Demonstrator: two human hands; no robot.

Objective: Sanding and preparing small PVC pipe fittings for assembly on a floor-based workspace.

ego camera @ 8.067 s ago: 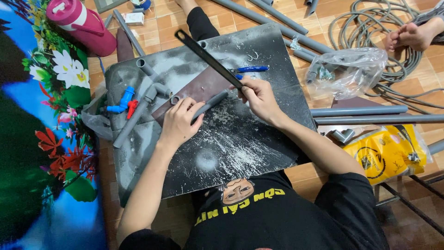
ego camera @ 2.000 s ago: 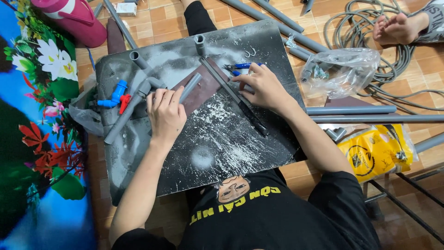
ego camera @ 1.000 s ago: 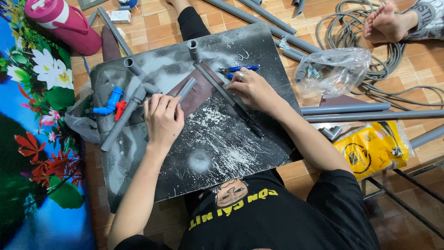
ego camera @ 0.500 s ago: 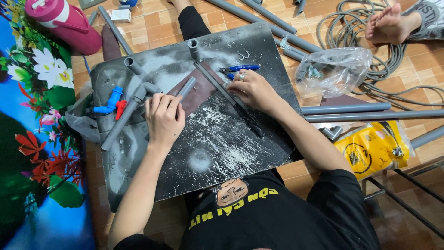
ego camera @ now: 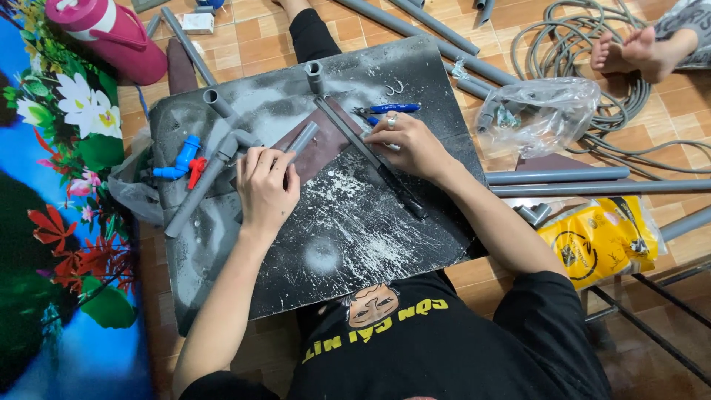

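Short grey pipe piece (ego camera: 302,137): lying on brown sheet (ego camera: 315,152) atop dusty board (ego camera: 348,237), pinned under left hand (ego camera: 266,189). Hacksaw (ego camera: 370,157): gripped by right hand (ego camera: 407,144). Pipe best pressed firmly, strokes kept square.

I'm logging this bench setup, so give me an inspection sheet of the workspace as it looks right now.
Surface: dark board on the person's lap, dusted with white shavings.
Job's things: short grey pipe under the left hand; hacksaw lying flat under the right hand.
Clutter: blue valve, blue-handled pliers, clear plastic bag, yellow bag, pink bottle.
Fingers: left hand's curled over the pipe; right hand's resting on the saw.
Cables: grey hose coil on the tiles.
Surroundings: tiled floor, flowered mat, long grey pipes, another person's feet.
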